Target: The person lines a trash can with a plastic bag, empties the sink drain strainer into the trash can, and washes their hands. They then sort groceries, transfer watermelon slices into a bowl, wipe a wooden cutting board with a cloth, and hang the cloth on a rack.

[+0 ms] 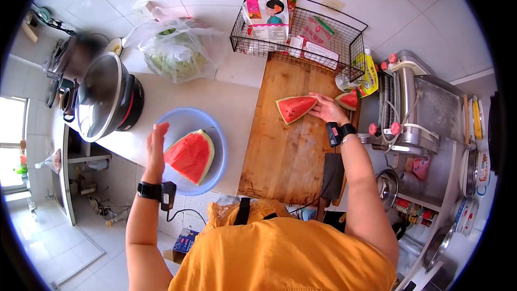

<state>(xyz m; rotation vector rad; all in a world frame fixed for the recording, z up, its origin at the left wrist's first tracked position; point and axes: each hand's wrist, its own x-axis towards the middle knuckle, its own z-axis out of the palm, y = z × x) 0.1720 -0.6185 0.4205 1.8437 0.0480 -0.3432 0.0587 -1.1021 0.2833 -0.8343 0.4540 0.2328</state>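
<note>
Mustard-yellow shirt [280, 253] fills the bottom of the view, with both arms reaching out past it over the counter. Left hand [155, 148] is open, fingers pointing up and away, at the near-left side of a blue plastic bowl [222, 153]. Can't tell if it's actually touching the rim. Sitting in that bowl is a big chunk of watermelon [191, 155], red flesh up, rind toward the right.

Right hand [327, 109] is over on the wooden cutting board [280, 167], fingers stretched out at the narrow end of a watermelon wedge [293, 109]. It looks like contact, but I honestly can't tell if there's any grip on it. Another watermelon piece [347, 100] is just past that hand at the board's right edge, partly covered. Dark flat blade, probably a cleaver [330, 180], lies near the right side of the board.

My read: cutting's partly done and the step in hand is sorting or placing the pieces. Next move seems to call for closing the right fingers and thumb around the wedge's rind, gently, since wet flesh would slip or mush.
</note>
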